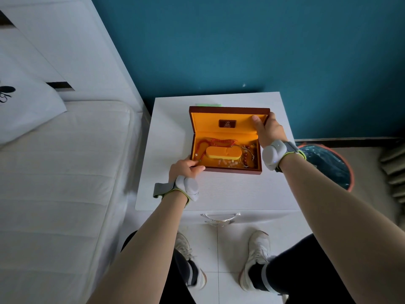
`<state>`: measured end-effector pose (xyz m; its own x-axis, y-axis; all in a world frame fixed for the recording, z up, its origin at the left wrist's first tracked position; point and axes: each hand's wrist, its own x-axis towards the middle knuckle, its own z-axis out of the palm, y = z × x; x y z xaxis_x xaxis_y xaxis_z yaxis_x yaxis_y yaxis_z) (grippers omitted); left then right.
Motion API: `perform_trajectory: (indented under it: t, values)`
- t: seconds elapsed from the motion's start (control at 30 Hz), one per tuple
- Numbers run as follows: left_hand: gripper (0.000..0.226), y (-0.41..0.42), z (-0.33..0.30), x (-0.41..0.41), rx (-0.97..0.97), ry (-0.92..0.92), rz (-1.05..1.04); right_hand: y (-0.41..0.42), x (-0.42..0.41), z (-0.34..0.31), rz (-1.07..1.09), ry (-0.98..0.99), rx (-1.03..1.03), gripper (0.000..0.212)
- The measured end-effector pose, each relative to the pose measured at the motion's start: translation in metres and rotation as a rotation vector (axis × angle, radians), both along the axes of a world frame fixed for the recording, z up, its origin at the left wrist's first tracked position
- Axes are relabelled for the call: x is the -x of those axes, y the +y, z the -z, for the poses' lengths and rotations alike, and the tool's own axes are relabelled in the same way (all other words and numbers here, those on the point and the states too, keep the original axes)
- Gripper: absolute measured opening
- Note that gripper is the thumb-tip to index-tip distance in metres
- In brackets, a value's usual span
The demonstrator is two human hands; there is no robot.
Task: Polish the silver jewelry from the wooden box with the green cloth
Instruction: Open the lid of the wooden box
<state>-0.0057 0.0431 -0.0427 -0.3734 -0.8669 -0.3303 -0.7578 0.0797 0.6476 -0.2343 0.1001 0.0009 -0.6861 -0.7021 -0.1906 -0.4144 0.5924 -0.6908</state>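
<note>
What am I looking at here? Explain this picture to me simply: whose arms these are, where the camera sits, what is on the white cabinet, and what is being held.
There is no machine here. A person wears a camera on the head, so this single picture looks down along both bare arms; the grey bands on the wrists are strapped-on devices.

On the white cabinet stands a wooden box with an orange lining, its lid raised. The right hand has its grip on the lid's right corner, thumb on the lining. The left hand holds the box's front left corner.

Inside lie an orange pad, a red bead string, other beads, and a thin silver bangle on the right. A strip of green cloth shows just behind the lid; most of it is hidden.

A bed is on the left, a drawer handle below.
</note>
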Motion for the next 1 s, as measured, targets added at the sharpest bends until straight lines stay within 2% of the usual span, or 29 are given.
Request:
perform_trajectory:
  t: [0.37, 0.5, 0.6, 0.77, 1.0]
  values:
    - [0.035, -0.001, 0.003, 0.0, 0.067, -0.049, 0.072, -0.002, -0.005, 0.0, 0.025, -0.108, 0.064, 0.052]
    - [0.04, -0.001, 0.002, -0.004, 0.141, -0.054, 0.103, 0.002, -0.001, 0.004, -0.011, -0.097, 0.046, 0.041]
    - [0.036, -0.004, -0.002, -0.011, 0.265, 0.021, 0.025, 0.004, 0.001, 0.011, -0.012, -0.096, 0.022, 0.045]
    - [0.03, -0.037, -0.014, -0.003, 0.253, 0.091, -0.124, 0.009, 0.008, 0.023, 0.033, -0.096, 0.051, 0.055]
    - [0.032, -0.102, -0.028, 0.032, 0.22, 0.061, 0.042, 0.009, 0.023, 0.042, 0.084, -0.055, 0.036, 0.04]
